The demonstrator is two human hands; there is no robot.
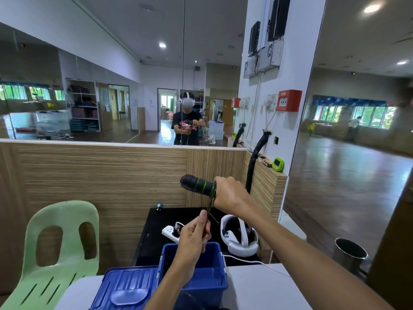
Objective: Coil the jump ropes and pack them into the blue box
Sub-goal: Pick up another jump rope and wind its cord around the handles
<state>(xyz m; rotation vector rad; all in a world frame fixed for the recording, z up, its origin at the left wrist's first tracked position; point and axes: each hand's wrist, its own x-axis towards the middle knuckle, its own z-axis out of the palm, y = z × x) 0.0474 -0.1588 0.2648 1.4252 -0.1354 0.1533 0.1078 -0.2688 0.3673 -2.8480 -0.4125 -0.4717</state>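
The red alarm box (288, 100) on the white pillar (295, 70) bears the word "FIRE" in white along its top edge. Below that sits a small white panel with print too fine to read. The shirt (186, 128) of the person in the mirror (100, 86) carries pink lettering, perhaps a word, but blurred

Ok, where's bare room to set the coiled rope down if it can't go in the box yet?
Free: the white table right of the blue box, below the white cable. Crowded: the black table with the power strip and headset; the lid fills the left.
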